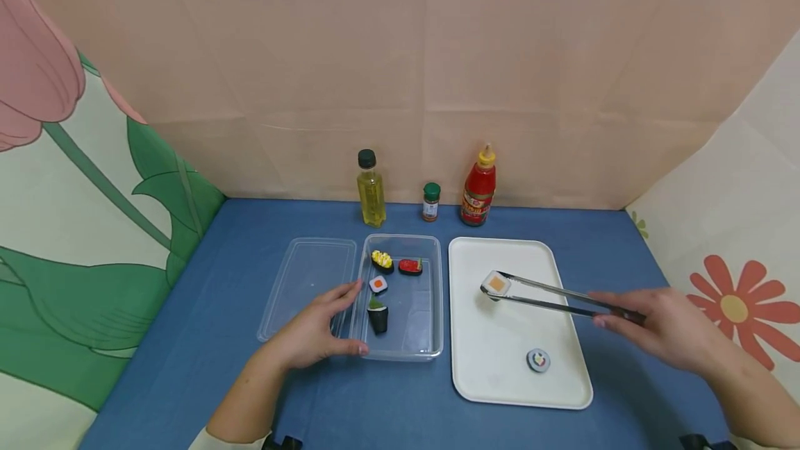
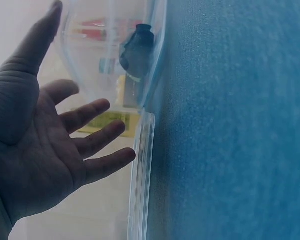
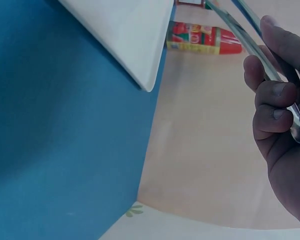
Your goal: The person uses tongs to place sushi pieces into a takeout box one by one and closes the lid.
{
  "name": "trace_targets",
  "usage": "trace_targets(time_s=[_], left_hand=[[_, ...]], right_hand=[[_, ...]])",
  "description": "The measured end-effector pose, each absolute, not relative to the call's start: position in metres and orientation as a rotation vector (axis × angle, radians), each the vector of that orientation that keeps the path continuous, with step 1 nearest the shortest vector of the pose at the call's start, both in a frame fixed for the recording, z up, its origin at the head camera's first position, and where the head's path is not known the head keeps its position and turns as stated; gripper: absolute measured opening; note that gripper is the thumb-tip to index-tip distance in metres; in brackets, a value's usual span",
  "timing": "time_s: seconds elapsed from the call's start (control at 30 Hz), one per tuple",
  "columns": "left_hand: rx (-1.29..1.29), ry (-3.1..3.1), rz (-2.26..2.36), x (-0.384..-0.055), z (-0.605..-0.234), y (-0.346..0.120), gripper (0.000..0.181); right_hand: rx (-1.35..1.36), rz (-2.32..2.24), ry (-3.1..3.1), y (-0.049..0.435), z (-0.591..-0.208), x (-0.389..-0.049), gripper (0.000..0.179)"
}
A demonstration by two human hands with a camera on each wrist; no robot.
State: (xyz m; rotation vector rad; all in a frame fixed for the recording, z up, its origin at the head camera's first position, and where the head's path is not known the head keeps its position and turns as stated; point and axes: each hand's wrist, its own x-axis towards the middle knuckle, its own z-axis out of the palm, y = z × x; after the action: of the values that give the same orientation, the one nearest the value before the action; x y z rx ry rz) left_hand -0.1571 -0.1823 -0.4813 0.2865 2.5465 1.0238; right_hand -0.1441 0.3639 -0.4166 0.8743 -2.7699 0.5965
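My right hand (image 1: pixel 656 321) grips metal tongs (image 1: pixel 565 297), whose tips pinch a white sushi roll (image 1: pixel 496 283) with an orange centre over the white tray (image 1: pixel 500 384). A round sushi roll (image 1: pixel 538 360) lies on that tray. Along the left side of the clear plastic container (image 1: pixel 412 346), my left hand (image 1: pixel 319 328) has its fingers spread and relaxed, thumb near the front corner. Inside the container are a yellow-topped sushi (image 1: pixel 382 261), a red-topped sushi (image 1: pixel 410 267), a small roll with an orange middle (image 1: pixel 378 285) and a dark hand roll (image 1: pixel 378 317).
A clear lid (image 1: pixel 300 276) lies left of the container, partly behind the left hand. Along the back stand an oil bottle (image 1: pixel 371 193), a small green-capped jar (image 1: pixel 431 201) and a red sauce bottle (image 1: pixel 479 189). A blue cloth (image 1: pixel 200 339) covers the table.
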Motion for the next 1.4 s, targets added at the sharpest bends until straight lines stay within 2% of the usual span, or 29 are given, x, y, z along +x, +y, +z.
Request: trace_targets(time_s=[0.9, 1.4], left_hand=[[0.313, 2.556, 1.028, -0.157, -0.483, -0.182, 0.112], [0.319, 2.555, 1.015, -0.157, -0.479, -0.182, 0.112]], right_hand=[[1.016, 0.62, -2.743, 0.327, -0.391, -0.176, 0.045], [1.117, 0.723, -2.718, 0.298, -0.393, -0.195, 0.04]])
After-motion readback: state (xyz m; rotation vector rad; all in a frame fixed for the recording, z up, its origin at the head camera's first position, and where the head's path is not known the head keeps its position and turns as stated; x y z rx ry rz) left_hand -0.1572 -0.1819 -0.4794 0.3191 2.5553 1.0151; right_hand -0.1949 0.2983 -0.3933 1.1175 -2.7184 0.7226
